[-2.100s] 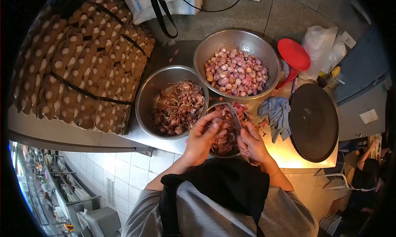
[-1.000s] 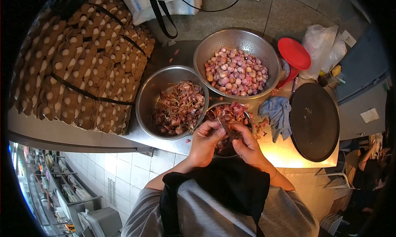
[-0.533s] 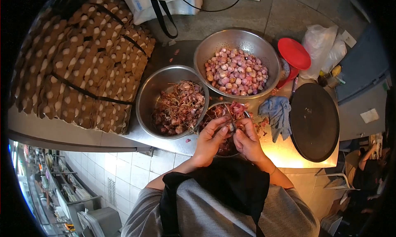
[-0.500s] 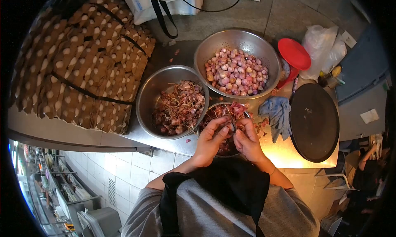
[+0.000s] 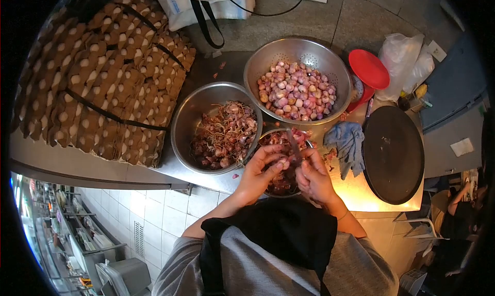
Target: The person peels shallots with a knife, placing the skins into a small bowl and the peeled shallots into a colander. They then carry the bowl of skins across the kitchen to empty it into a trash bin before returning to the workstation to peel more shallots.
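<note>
My left hand [image 5: 262, 173] pinches a small shallot [image 5: 283, 162] between thumb and fingers. Closed around a knife [image 5: 295, 145], my right hand [image 5: 315, 178] is just beside it, with the blade pointing up and away from me. Both hands are above a small metal bowl [image 5: 282, 195] of reddish shallot skins [image 5: 273, 137], hiding part of it. To the left, a steel bowl [image 5: 180, 147] contains unpeeled shallots [image 5: 227, 133] with dry roots. Behind the hands, a metal colander [image 5: 337, 72] holds many peeled pinkish shallots [image 5: 296, 90].
Stacked egg trays [image 5: 103, 79] tied with black straps fill the left of the counter. On the right are a blue-grey cloth [image 5: 344, 144], a round black tray [image 5: 393, 154], a red scale [image 5: 368, 69] and plastic bags [image 5: 399, 59]. Another person [image 5: 459, 208] is at far right.
My right hand has moved slightly down and turned, so the knife blade now stands out above the fingers, a little apart from the shallot. My left hand stays nearly in place.
</note>
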Action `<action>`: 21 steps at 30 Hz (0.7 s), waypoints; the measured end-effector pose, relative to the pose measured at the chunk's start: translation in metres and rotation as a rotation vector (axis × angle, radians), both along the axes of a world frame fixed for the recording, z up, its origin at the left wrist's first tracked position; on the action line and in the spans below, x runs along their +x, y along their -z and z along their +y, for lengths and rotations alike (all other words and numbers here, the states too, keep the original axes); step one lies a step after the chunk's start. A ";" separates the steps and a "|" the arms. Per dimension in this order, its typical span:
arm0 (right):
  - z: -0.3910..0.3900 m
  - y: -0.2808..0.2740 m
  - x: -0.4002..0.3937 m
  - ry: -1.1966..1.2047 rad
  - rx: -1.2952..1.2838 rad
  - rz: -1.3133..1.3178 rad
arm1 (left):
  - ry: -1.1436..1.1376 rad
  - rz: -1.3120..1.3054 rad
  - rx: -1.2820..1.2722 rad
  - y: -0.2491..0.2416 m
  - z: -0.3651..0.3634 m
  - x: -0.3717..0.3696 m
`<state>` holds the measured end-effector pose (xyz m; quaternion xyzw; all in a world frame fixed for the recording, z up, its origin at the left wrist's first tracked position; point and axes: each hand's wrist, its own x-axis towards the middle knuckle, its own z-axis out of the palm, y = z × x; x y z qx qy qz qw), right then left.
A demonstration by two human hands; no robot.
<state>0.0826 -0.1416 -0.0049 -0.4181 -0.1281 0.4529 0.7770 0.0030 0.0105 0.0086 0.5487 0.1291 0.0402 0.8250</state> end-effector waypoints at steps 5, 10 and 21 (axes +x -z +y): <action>-0.006 -0.001 0.010 0.036 -0.048 -0.037 | 0.053 0.071 -0.140 -0.009 0.010 -0.004; -0.006 -0.002 0.002 -0.052 -0.069 -0.068 | -0.001 0.044 -0.211 -0.007 0.011 -0.003; -0.001 0.000 -0.013 -0.107 -0.047 -0.177 | -0.147 -0.055 -0.130 -0.004 0.006 0.002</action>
